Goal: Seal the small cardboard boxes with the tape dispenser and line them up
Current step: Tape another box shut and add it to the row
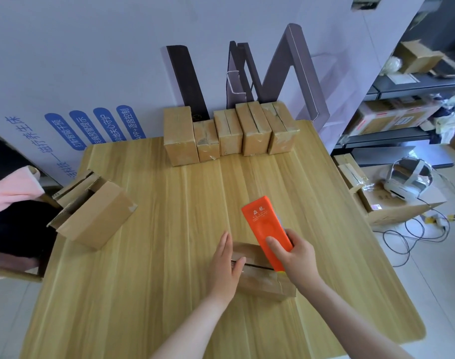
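Five taped boxes (pixel 229 133) stand side by side along the far edge of the table (pixel 156 255), touching one another, and we are down at the near side with a sixth. Our left hand (pixel 225 265) lies flat on the small box (pixel 262 281), fingers straight and together, pressing on its left end and curling round nothing. Our right hand (pixel 293 257) has the orange tape dispenser (pixel 265 224) wrapped tight, thumb across its broad face and the other fingers round its far side. That dispenser is tilted: its lower end is down on top of the small box, right where the dark slit between the flaps runs, and its upper end points away toward the row. A bit of yellow shows under our right wrist, and we cannot tell what it is. The small box lies crosswise in front of us on the near half of the table, well apart from the row. Over by the left edge an open box (pixel 97 213) sits askew, its flaps spread toward the left. Beyond it, off the table, we catch a pink cloth (pixel 11 187). On the floor to the right a white headset (pixel 405 182) rests on a carton, with shelves (pixel 407 89) of cartons behind
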Demonstrator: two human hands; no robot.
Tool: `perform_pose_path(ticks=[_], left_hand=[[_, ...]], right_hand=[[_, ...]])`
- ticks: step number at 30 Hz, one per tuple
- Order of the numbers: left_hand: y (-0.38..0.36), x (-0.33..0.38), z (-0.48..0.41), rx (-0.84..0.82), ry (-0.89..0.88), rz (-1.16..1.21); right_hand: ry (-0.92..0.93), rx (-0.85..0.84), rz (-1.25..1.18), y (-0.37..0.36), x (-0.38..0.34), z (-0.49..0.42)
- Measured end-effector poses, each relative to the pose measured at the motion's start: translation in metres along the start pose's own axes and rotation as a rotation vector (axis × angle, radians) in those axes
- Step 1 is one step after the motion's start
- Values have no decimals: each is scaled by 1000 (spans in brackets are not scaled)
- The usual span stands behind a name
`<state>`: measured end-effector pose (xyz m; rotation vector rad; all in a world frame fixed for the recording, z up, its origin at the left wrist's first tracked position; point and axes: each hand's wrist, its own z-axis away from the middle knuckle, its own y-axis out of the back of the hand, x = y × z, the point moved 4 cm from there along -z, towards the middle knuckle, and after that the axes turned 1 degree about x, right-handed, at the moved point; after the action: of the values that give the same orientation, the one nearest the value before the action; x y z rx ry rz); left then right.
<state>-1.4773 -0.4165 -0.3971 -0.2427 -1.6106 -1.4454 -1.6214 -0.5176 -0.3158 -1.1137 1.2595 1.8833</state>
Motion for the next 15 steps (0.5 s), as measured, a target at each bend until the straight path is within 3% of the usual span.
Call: perform_pose_path(ticks=[6, 15], left_hand=[[-2, -13, -3, -76, 193, 309], [-11, -30, -5, -146, 482, 572]], right_hand=[[-90, 30, -123, 8, 7, -4], [-66, 4, -125, 7, 6, 1]])
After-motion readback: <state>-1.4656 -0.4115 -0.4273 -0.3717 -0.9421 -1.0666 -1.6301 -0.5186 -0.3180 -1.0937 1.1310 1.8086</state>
